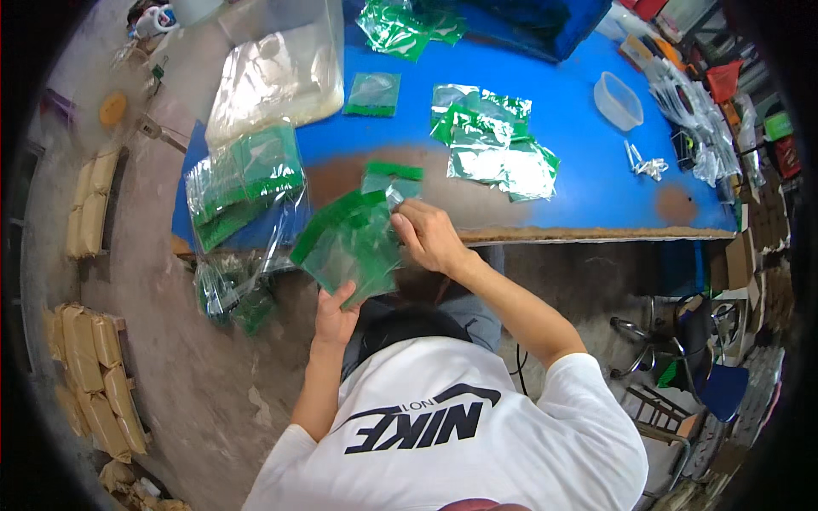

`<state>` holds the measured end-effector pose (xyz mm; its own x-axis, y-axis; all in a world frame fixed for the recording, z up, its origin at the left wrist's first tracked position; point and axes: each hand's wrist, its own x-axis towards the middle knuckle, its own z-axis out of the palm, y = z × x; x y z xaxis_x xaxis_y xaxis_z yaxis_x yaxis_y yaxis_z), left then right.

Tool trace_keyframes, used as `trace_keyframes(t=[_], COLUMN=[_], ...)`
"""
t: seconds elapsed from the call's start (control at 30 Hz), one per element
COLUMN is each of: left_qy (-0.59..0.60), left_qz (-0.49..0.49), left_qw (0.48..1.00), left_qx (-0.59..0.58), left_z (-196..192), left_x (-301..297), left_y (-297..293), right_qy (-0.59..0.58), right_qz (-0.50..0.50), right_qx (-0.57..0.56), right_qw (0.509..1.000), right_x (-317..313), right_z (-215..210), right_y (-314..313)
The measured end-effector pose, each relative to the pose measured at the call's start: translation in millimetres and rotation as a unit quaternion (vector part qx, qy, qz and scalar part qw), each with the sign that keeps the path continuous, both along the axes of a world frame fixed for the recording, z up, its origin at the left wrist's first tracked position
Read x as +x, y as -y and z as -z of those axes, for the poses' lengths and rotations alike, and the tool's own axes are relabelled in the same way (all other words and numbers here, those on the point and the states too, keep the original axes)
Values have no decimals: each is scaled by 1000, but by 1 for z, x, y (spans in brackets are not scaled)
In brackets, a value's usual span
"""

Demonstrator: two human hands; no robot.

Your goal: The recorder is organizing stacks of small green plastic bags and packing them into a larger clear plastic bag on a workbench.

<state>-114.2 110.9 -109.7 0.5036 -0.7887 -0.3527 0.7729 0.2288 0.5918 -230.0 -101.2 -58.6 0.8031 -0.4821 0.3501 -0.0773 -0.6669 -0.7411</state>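
Observation:
My left hand [337, 318] grips the lower end of a fanned stack of transparent plastic bags [341, 251] with green bands, thumb on top. The stack hangs in front of the table's near edge. At its upper right, the fingers of my right hand [433, 240] are closed in a pinch on a single green-banded plastic bag [392, 174]. Part of that bag lies behind the fingers. A larger pile of similar bags [247, 175] in loose clear wrapping rests on the table's left corner and droops over the edge.
On the blue table [579, 213] lie a shiny bag pile [494, 136], a lone bag [373, 94] and more bags [400, 30]. A clear tub [618, 100], white small parts [645, 162], a blue crate [545, 25] and a translucent bin [281, 77] stand around. Brown sacks [98, 375] sit left.

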Motion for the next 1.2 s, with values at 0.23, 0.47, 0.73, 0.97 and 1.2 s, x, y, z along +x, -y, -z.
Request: trace_keyframes(t=[0.23, 0.47, 0.73, 0.97, 1.2], left_qy=[6, -67, -97, -142, -102], left_qz=[69, 93, 138, 134, 95], left_qw=[998, 993, 985, 979, 990], left_qx=[2, 6, -43, -65, -19], left_z=[3, 8, 21, 27, 22], left_x=[-2, -21, -15, -11, -31], left_y=[13, 20, 18, 6, 21], right_qy=[-38, -89, -266, -99, -20], right_qz=[157, -29, 322, 98, 297], right_qx=[-56, -149, -260, -160, -133], right_qw=[985, 984, 870, 977, 945], right_x=[-31, -76, -106, -98, -88], right_z=[-18, -1, 8, -2, -7], right_y=[24, 11, 64, -3, 47])
